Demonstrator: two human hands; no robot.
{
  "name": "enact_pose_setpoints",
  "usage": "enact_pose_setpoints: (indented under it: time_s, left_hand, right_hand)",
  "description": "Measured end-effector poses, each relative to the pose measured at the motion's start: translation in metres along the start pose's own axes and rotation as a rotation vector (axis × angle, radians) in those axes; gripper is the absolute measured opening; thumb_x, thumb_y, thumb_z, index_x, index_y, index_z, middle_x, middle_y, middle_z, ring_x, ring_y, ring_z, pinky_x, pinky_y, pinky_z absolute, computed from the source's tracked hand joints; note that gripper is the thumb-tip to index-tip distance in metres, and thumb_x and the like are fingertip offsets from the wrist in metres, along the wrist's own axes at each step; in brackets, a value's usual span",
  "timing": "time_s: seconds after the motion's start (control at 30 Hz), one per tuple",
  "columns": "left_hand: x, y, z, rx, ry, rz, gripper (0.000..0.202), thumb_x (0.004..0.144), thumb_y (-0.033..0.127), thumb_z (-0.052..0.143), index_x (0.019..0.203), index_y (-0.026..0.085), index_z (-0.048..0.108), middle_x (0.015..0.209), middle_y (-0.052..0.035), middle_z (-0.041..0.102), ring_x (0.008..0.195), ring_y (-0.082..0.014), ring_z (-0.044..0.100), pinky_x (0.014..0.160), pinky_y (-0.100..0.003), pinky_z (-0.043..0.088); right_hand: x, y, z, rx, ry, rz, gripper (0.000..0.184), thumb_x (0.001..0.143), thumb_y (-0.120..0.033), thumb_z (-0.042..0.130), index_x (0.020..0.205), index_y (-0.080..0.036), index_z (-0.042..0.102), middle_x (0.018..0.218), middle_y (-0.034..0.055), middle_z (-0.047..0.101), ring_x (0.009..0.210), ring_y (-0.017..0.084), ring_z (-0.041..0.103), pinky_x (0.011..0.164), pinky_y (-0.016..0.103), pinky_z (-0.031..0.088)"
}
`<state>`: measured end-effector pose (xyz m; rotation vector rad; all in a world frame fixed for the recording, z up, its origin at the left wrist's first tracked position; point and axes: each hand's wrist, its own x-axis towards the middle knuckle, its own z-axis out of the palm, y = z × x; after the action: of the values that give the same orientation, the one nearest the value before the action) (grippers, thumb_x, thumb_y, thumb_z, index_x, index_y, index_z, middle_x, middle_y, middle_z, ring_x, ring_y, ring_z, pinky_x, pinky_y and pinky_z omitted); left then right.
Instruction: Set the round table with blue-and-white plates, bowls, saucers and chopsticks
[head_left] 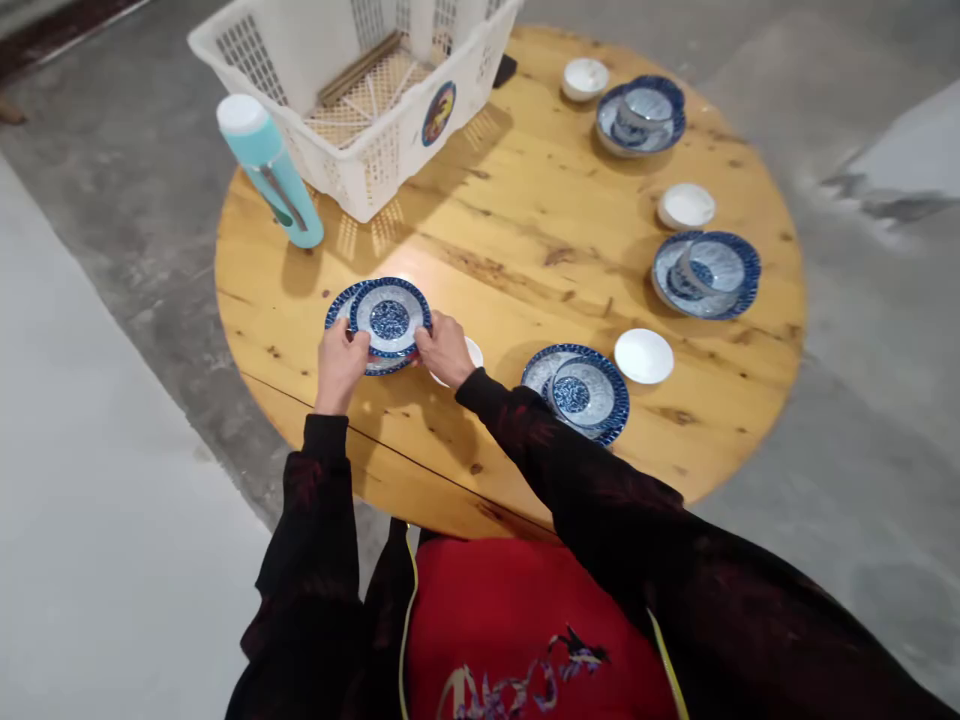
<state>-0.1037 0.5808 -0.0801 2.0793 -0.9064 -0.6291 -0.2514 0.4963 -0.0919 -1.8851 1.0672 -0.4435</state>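
Note:
Between my two hands is a round blue-and-white dish (390,318) with a dark blue rim; how deep it is I cannot tell. Thumb and fingers of my left hand (343,365) are closed on its left edge. My right hand (444,348) grips the right edge, thumb on top. Below the dish, partly covered, is a larger blue-rimmed plate (339,303); whether the two touch is unclear. A small white dish (472,355) shows behind my right hand, mostly hidden.
A turquoise bottle (274,175) and a white plastic basket (360,165) stand at the table's far left. Along the right, blue-patterned bowls (589,390) sit on blue-rimmed plates, with small white dishes (643,356) beside them. The round wooden table (510,270) has a dark seam near me.

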Motion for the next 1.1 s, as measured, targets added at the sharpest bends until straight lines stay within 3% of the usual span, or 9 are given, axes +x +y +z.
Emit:
enact_pose_setpoints:
  time_s: [0.13, 0.27, 0.4, 0.53, 0.7, 0.8, 0.9, 1.1]
  left_hand:
    - [-0.046, 0.055, 0.023, 0.068, -0.163, 0.128, 0.012, 0.093, 0.026, 0.049, 0.089, 0.017, 0.056, 0.075, -0.0008, 0.060, 0.073, -0.0169, 0.065, 0.075, -0.028, 0.053]
    - [-0.085, 0.103, 0.072, 0.198, -0.378, 0.247, 0.020, 0.100, 0.030, 0.045, 0.098, 0.016, 0.059, 0.088, -0.0084, 0.068, 0.092, -0.0255, 0.069, 0.088, -0.035, 0.050]
    - [-0.105, 0.129, 0.119, 0.298, -0.540, 0.313, 0.029, 0.103, 0.030, 0.039, 0.099, 0.012, 0.062, 0.093, -0.0157, 0.072, 0.098, -0.0298, 0.071, 0.090, -0.036, 0.049]
    - [-0.114, 0.138, 0.146, 0.478, -0.611, 0.398, 0.034, 0.104, 0.025, 0.035, 0.108, 0.008, 0.064, 0.101, -0.0192, 0.074, 0.100, -0.0292, 0.072, 0.088, -0.034, 0.050]
    - [-0.123, 0.141, 0.161, 0.673, -0.567, 0.366, 0.036, 0.102, 0.028, 0.037, 0.107, 0.012, 0.069, 0.102, -0.0165, 0.076, 0.098, -0.0275, 0.073, 0.085, -0.033, 0.052]
    - [-0.126, 0.142, 0.166, 0.742, -0.524, 0.327, 0.038, 0.102, 0.032, 0.038, 0.106, 0.014, 0.072, 0.102, -0.0155, 0.077, 0.099, -0.0271, 0.073, 0.085, -0.033, 0.051]
    - [-0.127, 0.145, 0.168, 0.781, -0.509, 0.291, 0.039, 0.101, 0.034, 0.040, 0.104, 0.016, 0.074, 0.104, -0.0154, 0.077, 0.101, -0.0275, 0.072, 0.084, -0.033, 0.051]
    - [-0.127, 0.149, 0.172, 0.844, -0.460, 0.220, 0.038, 0.100, 0.037, 0.041, 0.099, 0.019, 0.075, 0.102, -0.0149, 0.077, 0.101, -0.0284, 0.072, 0.082, -0.034, 0.050]
  right_hand:
    - [-0.054, 0.013, -0.062, 0.035, 0.144, 0.125, 0.010, 0.090, -0.018, 0.041, 0.089, -0.020, 0.052, 0.063, 0.0004, 0.063, 0.055, 0.016, 0.061, 0.058, 0.026, 0.048]
    - [-0.109, 0.043, -0.125, -0.097, 0.316, 0.245, 0.018, 0.092, -0.029, 0.043, 0.076, -0.024, 0.048, 0.058, 0.0011, 0.058, 0.054, 0.018, 0.061, 0.052, 0.027, 0.044]
    - [-0.145, 0.076, -0.162, -0.175, 0.417, 0.364, 0.025, 0.091, -0.036, 0.044, 0.069, -0.026, 0.043, 0.050, 0.0001, 0.052, 0.046, 0.019, 0.058, 0.045, 0.027, 0.037]
    - [-0.162, 0.104, -0.176, -0.317, 0.410, 0.388, 0.021, 0.089, -0.035, 0.043, 0.072, -0.023, 0.050, 0.049, 0.0024, 0.054, 0.051, 0.022, 0.060, 0.052, 0.030, 0.040]
    - [-0.169, 0.127, -0.179, -0.548, 0.311, 0.384, 0.037, 0.091, -0.031, 0.039, 0.107, -0.011, 0.065, 0.077, 0.0140, 0.070, 0.071, 0.029, 0.067, 0.065, 0.034, 0.045]
    - [-0.167, 0.128, -0.182, -0.684, 0.228, 0.403, 0.046, 0.095, -0.032, 0.038, 0.127, -0.007, 0.060, 0.091, 0.0196, 0.073, 0.081, 0.033, 0.069, 0.070, 0.036, 0.046]
    - [-0.164, 0.121, -0.188, -0.779, 0.098, 0.460, 0.051, 0.099, -0.034, 0.038, 0.139, -0.005, 0.052, 0.093, 0.0213, 0.074, 0.086, 0.035, 0.072, 0.071, 0.037, 0.048]
    - [-0.156, 0.111, -0.200, -0.831, -0.106, 0.439, 0.048, 0.103, -0.034, 0.035, 0.142, -0.007, 0.045, 0.101, 0.0218, 0.074, 0.094, 0.033, 0.074, 0.076, 0.036, 0.051]
